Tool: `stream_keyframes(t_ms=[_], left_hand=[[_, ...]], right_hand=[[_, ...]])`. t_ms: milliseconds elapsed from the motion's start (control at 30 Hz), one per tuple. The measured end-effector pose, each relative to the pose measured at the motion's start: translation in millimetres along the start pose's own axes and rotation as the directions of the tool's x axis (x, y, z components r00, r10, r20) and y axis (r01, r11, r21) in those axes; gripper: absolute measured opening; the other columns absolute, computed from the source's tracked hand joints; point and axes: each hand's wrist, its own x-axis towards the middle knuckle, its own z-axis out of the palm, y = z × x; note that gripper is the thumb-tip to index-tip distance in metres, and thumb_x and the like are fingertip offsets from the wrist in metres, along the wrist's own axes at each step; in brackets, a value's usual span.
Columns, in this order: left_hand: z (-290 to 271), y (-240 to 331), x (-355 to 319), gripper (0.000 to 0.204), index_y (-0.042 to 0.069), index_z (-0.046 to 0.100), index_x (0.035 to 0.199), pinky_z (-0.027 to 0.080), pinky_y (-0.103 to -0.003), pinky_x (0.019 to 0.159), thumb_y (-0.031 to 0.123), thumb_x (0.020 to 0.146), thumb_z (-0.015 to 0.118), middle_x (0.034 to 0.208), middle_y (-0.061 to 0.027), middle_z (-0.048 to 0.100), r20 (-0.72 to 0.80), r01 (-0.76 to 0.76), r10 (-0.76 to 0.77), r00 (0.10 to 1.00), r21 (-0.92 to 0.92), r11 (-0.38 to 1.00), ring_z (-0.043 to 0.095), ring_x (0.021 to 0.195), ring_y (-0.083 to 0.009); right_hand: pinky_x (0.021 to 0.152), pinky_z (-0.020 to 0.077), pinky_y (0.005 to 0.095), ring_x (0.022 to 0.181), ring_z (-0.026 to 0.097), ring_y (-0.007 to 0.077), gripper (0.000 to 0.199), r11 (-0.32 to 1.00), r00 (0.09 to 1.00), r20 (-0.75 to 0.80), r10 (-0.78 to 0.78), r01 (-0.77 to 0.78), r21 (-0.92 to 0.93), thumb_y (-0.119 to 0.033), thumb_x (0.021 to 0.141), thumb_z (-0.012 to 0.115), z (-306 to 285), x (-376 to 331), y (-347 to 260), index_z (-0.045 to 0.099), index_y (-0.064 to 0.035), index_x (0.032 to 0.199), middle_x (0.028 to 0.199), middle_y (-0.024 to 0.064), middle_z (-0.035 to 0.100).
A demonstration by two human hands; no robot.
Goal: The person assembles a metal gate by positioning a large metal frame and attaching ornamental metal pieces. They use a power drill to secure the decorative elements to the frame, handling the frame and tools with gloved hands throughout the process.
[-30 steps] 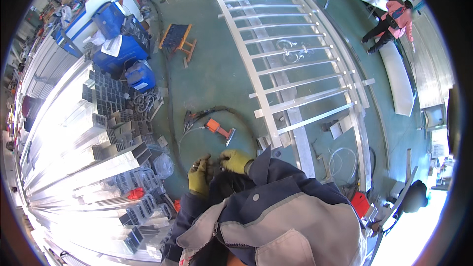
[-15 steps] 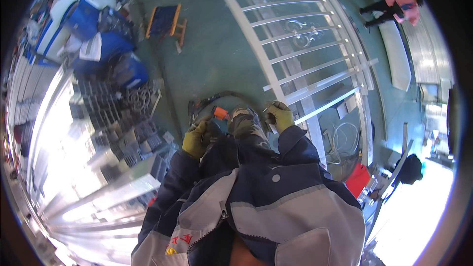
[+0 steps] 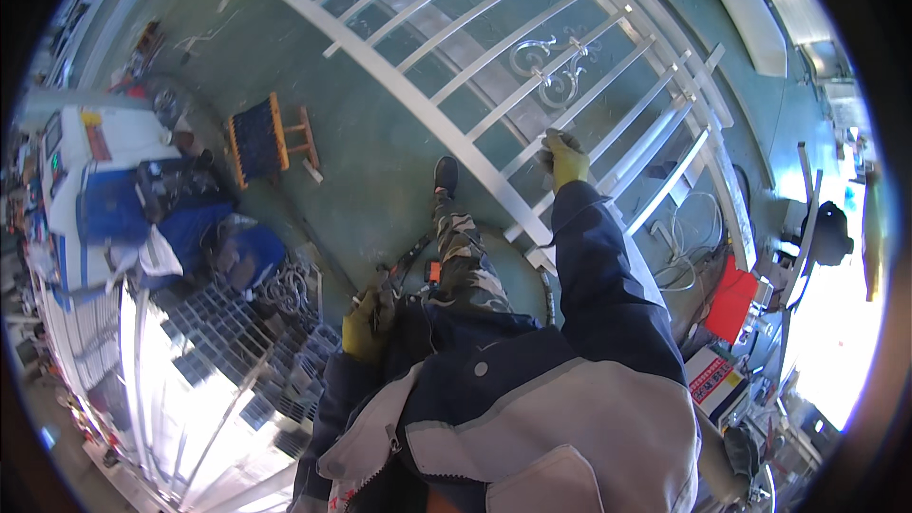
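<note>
Reaching out with right hand [image 3: 564,160], grip closing round a gate [image 3: 418,100] bar running up-right across the floor; left hand [image 3: 362,325] hanging back by hip, grip state hard to tell.

Yellow gloves, navy-and-grey zipped work jacket [image 3: 532,399], camouflage trousers [image 3: 465,261], black boot [image 3: 445,174].

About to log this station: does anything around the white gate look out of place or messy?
The white metal gate frame lies flat on the green floor, the right hand in its yellow glove resting on a bar. White cable lies in loose loops beside it, and an orange-handled tool sits on the floor by the left hand. Nothing looks broken.
</note>
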Motion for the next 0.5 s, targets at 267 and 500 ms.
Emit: stream_keyframes(t_ms=[267,500], left_hand=[[56,81,128,0.032,0.009,0.063,0.135,0.036,-0.019,0.048,0.021,0.106,0.06,0.093,0.0022,0.065,-0.033,0.35,-0.358,0.933,-0.15,0.925,0.047,0.057,-0.0043],[161,157,239,0.028,0.01,0.064,0.133,0.049,-0.016,0.059,0.022,0.109,0.055,0.102,-0.0024,0.072,0.085,0.456,-0.449,0.89,-0.106,0.884,0.063,0.073,-0.0034]], right_hand=[[0.054,0.0468,0.0238,0.062,0.061,0.0102,0.024,0.997,0.972,-0.223,-0.072,0.069,-0.021,-0.018,0.092,0.08,48,193,28,0.075,-0.0038,0.111,0.081,0.0016,0.07],[0.082,0.0524,0.0282,0.086,0.066,0.0134,0.017,0.991,0.964,-0.246,-0.098,0.073,-0.109,-0.008,0.096,0.072,63,218,54,0.078,-0.0104,0.112,0.097,-0.0003,0.073]])
